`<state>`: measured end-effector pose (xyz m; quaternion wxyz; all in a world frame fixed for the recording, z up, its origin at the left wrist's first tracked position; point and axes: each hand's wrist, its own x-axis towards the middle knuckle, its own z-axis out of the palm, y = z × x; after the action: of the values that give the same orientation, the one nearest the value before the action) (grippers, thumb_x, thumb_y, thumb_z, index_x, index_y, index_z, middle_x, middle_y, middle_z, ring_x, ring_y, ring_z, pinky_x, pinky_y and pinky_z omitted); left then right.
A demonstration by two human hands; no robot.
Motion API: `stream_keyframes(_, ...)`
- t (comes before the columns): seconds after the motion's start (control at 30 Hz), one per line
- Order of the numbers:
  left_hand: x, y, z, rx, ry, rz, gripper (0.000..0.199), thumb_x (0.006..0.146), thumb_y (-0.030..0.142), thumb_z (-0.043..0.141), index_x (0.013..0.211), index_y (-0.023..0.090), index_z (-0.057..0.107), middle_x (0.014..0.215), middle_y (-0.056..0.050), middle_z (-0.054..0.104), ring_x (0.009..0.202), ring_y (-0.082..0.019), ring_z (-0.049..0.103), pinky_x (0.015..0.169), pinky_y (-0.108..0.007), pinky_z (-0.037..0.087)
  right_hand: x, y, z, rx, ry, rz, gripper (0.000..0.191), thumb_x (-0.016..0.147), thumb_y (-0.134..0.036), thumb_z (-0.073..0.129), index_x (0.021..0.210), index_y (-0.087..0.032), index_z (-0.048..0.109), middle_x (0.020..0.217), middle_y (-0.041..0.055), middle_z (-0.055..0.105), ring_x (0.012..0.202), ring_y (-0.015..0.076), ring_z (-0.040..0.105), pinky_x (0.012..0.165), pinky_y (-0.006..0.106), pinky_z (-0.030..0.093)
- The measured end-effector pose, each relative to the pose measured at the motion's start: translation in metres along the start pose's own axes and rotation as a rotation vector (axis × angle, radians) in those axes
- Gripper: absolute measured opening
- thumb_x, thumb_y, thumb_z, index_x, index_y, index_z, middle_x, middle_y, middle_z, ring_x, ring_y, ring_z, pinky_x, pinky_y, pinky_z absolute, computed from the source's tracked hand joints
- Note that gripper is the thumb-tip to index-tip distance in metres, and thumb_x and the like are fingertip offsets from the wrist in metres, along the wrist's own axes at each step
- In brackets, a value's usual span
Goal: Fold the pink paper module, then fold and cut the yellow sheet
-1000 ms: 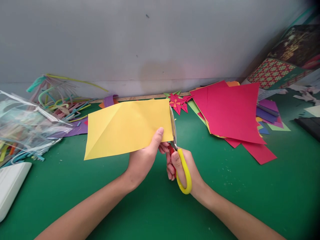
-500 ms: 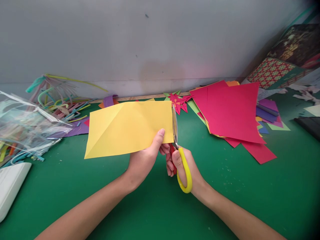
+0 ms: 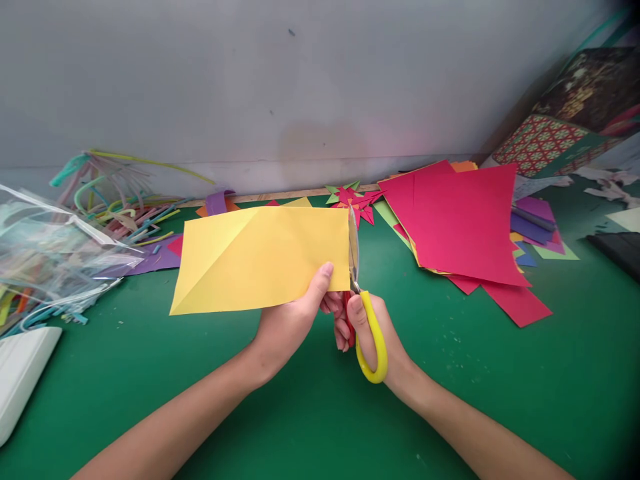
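Note:
My left hand (image 3: 295, 310) pinches a yellow sheet of paper (image 3: 250, 257) near its lower right corner, thumb on top and fingers beneath. A diagonal crease runs across the paper's left part, and it is held up above the green table. In my right hand (image 3: 377, 333) is a pair of scissors (image 3: 376, 343) with a yellow and a red handle. Their blades point away from me along the paper's right edge, with one blade showing beside that edge. Part of the blades is hidden, so whether they bite into the paper is unclear.
Red sheets (image 3: 460, 227) are piled at the right, with purple and green pieces near them. Behind the yellow paper lies a red paper star shape (image 3: 357, 203). A clear plastic bag (image 3: 55, 247) and coloured pipe cleaners (image 3: 130, 210) are at the left. A grey wall (image 3: 320, 87) rises behind.
The yellow paper's right edge has shifted slightly right and down, along with both hands and the scissors. Both grips look the same.

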<state>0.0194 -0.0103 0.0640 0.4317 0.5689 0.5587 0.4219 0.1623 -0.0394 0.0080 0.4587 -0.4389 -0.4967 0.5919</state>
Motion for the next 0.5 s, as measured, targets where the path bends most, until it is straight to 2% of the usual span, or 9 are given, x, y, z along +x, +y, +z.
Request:
stream_keyframes(0.23, -0.0016, 0.0017, 0.0015, -0.036, -0.002, -0.028, 0.044, 0.099, 0.049, 0.061, 0.064, 0.023, 0.066, 0.065, 0.000, 0.072, 0.065, -0.017, 0.070, 0.078, -0.028, 0.059, 0.0004, -0.0014, 0.0013, 0.000, 0.020, 0.013, 0.061, 0.096, -0.079, 0.046, 0.081, -0.021, 0.054, 0.055, -0.0048, 0.046, 0.044, 0.0125, 0.050, 0.043, 0.025, 0.042)
stream_keyframes(0.5, -0.0014, 0.0000, 0.0029, -0.045, -0.011, -0.011, 0.045, 0.100, 0.048, 0.061, 0.064, 0.023, 0.066, 0.065, 0.001, 0.071, 0.065, -0.015, 0.069, 0.079, -0.026, 0.058, -0.0014, 0.0009, 0.0011, 0.030, 0.023, -0.014, 0.056, 0.100, -0.072, 0.048, 0.081, -0.020, 0.056, 0.054, -0.0052, 0.046, 0.043, 0.0115, 0.050, 0.043, 0.023, 0.041)
